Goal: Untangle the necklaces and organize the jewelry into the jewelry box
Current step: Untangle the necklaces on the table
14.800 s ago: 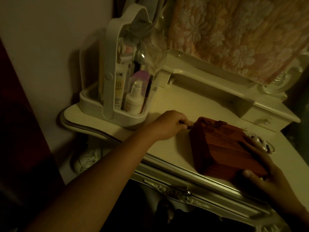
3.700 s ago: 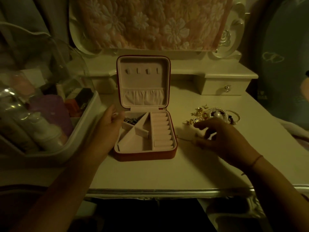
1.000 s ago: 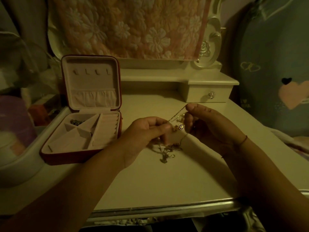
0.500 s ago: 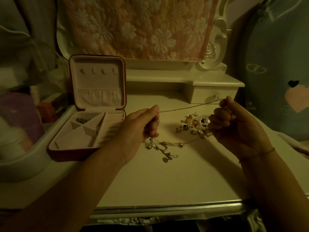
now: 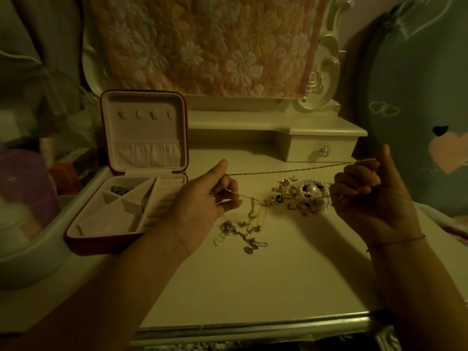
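Compared with half a second ago, the right hand [image 5: 369, 198] sits further toward 3 o'clock. The gold chain [image 5: 286, 170], pinched between it and the left hand [image 5: 202, 206], now spans a longer, straighter line with less slack.

Passable along bare tabletop [image 5: 253, 287] at front edge. Blocked at left by open jewelry box [image 5: 106, 221], lid upright; across middle by taut chain [image 5: 291, 170], loose chains [image 5: 243, 236] and bead pile [image 5: 311, 196] beneath; at back by drawer [image 5: 304, 150].

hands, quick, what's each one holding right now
Left hand: pinches one end of the gold chain, which is stretched between both hands.
Right hand: pinches the chain's other end.
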A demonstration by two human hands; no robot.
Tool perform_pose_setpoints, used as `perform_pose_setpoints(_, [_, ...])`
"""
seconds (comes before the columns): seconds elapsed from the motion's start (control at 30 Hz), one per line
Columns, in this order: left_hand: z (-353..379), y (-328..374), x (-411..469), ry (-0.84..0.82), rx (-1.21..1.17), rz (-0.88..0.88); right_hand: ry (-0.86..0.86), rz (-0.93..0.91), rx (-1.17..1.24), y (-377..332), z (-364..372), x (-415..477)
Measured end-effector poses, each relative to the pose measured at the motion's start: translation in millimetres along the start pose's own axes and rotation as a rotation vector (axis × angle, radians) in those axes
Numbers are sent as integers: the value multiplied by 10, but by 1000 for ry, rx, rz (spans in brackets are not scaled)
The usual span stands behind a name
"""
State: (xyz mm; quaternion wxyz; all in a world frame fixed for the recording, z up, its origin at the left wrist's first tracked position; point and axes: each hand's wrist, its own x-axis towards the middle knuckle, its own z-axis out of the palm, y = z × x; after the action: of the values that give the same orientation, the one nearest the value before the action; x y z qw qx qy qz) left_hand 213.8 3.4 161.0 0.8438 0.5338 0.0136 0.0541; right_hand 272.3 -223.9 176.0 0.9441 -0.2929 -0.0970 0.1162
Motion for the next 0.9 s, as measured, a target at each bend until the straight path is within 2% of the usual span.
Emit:
perform_pose_setpoints(0.13, [1,13,0,-18,-90,-5,59,9,104,-5,-32,15])
perform_pose_setpoints(0.4, [31,55,-48,-112,-183,-47,16,39,145,-12,-96,43])
perform_pose_setpoints(0.57, [16,27,-77,-204,-84,-38,8,48,137,-19,-113,52])
perform_pose_setpoints(0.9, [10,-2,-53,-147,5,-11,-54,72,124,-23,-63,8])
